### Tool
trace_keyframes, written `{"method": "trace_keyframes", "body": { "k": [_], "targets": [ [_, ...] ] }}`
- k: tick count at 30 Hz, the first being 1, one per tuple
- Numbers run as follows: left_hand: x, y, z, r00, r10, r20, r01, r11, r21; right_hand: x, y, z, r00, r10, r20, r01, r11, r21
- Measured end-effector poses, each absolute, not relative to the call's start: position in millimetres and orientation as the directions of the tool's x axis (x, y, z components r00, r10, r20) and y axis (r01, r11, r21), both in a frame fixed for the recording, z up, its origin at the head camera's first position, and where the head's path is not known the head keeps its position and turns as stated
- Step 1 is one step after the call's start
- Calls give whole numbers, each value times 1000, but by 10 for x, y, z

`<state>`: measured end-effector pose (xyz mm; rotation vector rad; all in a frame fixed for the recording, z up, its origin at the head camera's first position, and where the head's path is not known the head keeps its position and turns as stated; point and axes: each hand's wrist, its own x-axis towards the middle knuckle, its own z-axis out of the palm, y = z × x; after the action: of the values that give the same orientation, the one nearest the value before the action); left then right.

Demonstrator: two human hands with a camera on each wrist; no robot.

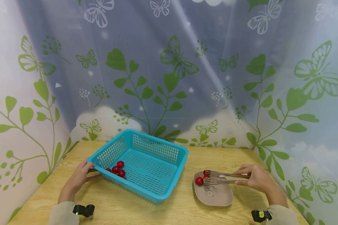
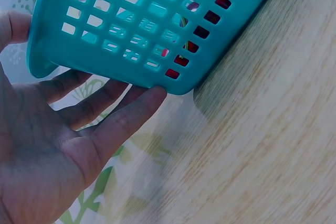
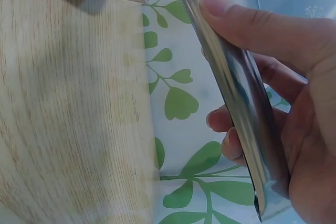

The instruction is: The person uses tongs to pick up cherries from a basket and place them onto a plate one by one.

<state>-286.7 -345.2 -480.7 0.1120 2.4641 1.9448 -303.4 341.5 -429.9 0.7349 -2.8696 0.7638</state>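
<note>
A turquoise plastic basket (image 1: 176, 179) with perforated walls stands on the table. My left hand (image 1: 77, 178) grips its left corner, thumb over the rim; in the left wrist view the fingers of the left hand (image 2: 47, 135) lie against the basket's outer side. Several small round red fruits (image 1: 120, 163) sit inside that end, their exact kind unclear. My right hand (image 1: 256, 179) holds metal tongs (image 1: 211, 181) by the handle, thumb on one arm. The slotted tong heads are over a beige plate (image 1: 218, 198), beside a few more red fruits (image 1: 199, 181); whether they pinch one I cannot tell.
The light wood table (image 1: 115, 207) carries the basket and plate side by side, with a gap between them. A curtain (image 1: 208, 103) printed with leaves and butterflies closes off the back and both sides.
</note>
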Motion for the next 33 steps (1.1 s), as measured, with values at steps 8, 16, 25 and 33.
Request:
{"method": "trace_keyframes", "body": {
  "k": [8,16,25,33],
  "targets": [
    [-2850,-3443,-4789,-997,53,47,58,230,971,-3032,3410,-4299,-897,-412,160,-439,788,-432],
    [-2869,-3447,-4812,-998,48,45,55,242,969,-2973,3398,-4206,-896,-393,206,-443,803,-399],
    [-2871,-3463,-4828,-998,50,32,43,255,966,-2953,3319,-4189,-849,-346,399,-491,794,-358],
    [-2873,-3450,-4820,-999,39,28,37,248,968,-2935,3216,-4111,-832,-340,437,-500,801,-328]
  ]
}}
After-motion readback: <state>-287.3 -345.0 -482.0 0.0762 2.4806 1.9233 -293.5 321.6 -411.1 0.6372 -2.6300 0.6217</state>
